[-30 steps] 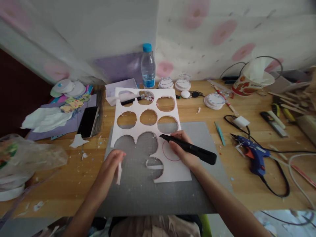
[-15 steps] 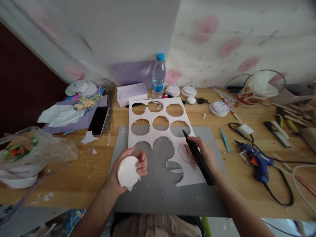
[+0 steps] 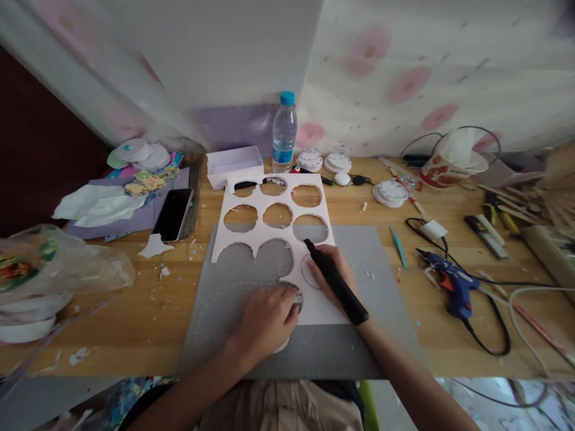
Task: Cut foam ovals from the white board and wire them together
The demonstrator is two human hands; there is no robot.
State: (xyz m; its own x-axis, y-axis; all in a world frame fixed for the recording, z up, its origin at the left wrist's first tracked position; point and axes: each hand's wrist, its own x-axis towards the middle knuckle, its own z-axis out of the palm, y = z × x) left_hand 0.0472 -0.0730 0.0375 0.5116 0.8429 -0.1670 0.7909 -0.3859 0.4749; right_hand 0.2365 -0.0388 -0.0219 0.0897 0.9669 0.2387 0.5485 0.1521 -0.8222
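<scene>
A white foam board (image 3: pixel 274 236) with several round holes lies on a grey cutting mat (image 3: pixel 372 263). My left hand (image 3: pixel 269 320) is palm down at the board's lower left, fingers bent near the edge of a cut-out. A white disc (image 3: pixel 283 346) shows partly beneath its palm; the rest is hidden. My right hand (image 3: pixel 335 269) rests on the board's right side, closed around a long black cutter knife (image 3: pixel 339 284) that slants with its narrow end toward the far left. A red circle outline (image 3: pixel 309 272) is drawn beside those fingers.
Behind the board stand a water bottle (image 3: pixel 284 134) and a white box (image 3: pixel 236 164). Stacks of discs (image 3: pixel 390 193) sit toward the back. To the right lie tweezers (image 3: pixel 398 246) and a blue glue gun (image 3: pixel 458 287); a phone (image 3: pixel 173 214) and scraps are left.
My left hand has turned palm down and moved right with the white disc, onto the board's lower edge. The board and my right hand with the cutter knife appear further left in view.
</scene>
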